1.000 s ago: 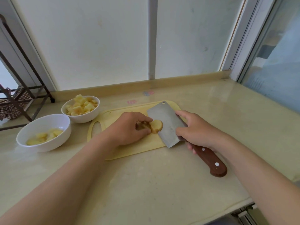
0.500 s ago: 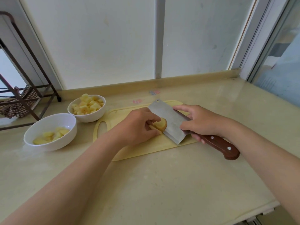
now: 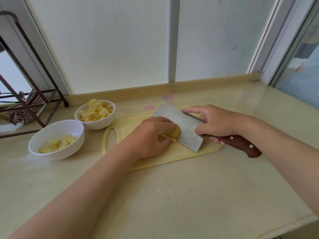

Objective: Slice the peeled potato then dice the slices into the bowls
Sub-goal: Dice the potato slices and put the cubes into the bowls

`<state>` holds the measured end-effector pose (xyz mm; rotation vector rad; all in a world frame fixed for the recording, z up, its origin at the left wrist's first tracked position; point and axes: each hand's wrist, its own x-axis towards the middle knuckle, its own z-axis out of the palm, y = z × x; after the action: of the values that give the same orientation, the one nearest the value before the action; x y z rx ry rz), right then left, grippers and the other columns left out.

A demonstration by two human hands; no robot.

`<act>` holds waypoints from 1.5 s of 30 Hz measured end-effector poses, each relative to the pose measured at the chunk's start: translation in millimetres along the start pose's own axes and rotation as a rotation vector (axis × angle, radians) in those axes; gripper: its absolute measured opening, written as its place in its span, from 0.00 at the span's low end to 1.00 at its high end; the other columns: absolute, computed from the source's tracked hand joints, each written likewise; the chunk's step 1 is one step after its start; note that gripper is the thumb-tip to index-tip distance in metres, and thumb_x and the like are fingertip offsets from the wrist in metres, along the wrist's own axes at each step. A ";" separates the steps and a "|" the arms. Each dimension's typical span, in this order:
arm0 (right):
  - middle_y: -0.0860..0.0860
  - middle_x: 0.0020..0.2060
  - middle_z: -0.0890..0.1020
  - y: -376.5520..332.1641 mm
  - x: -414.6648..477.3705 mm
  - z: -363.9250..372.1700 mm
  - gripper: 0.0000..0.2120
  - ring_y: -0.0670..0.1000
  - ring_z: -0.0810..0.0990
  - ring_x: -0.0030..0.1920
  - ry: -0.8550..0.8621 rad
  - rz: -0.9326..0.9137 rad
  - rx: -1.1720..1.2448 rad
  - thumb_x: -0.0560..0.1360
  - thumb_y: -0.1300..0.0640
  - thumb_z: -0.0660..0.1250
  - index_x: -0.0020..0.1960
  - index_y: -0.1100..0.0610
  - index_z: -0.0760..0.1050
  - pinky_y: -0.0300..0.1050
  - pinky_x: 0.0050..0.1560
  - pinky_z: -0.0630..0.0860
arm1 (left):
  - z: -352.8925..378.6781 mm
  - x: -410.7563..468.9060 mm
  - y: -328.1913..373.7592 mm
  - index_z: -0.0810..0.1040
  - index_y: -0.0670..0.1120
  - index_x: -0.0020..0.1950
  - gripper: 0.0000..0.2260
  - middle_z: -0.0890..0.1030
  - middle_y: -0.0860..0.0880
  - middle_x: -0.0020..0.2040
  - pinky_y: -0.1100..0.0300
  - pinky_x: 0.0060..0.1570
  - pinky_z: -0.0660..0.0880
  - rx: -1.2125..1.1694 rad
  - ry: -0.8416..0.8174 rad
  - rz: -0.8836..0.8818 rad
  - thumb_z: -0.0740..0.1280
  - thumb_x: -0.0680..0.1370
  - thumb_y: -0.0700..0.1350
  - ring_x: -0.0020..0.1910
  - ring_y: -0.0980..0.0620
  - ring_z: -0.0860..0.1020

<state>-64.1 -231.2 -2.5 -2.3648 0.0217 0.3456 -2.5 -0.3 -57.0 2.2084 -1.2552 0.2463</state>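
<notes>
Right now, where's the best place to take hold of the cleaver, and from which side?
The cleaver handle, from the near right. It sticks out past the cutting board edge on that side, and its rear half is bare. The right hand grips only the front, with fingers reaching onto the blade. The blade's flat faces the potato and left hand, so avoid that side.

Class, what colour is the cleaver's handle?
Reddish-brown wood with pale rivets, on the cleaver's handle; the head view shows it.

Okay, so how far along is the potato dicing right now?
Done: far bowl heaped with dice, near bowl part filled. In hand: left hand holds a potato piece on the cutting board, right hand holds the cleaver against it. Left: dicing that piece.
</notes>
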 end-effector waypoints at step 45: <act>0.51 0.66 0.77 -50.9 -54.9 16.6 0.36 0.51 0.80 0.50 0.318 0.053 -0.389 0.79 0.60 0.58 0.82 0.37 0.52 0.49 0.46 0.81 | 11.4 -3.7 18.4 0.84 0.45 0.50 0.06 0.79 0.49 0.50 0.56 0.47 0.77 -0.017 0.029 -0.094 0.70 0.75 0.44 0.43 0.52 0.75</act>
<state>-115.2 -187.3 34.1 -2.7875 0.1824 -0.0089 -21.2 -11.3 -60.6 2.2344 -1.1314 0.2286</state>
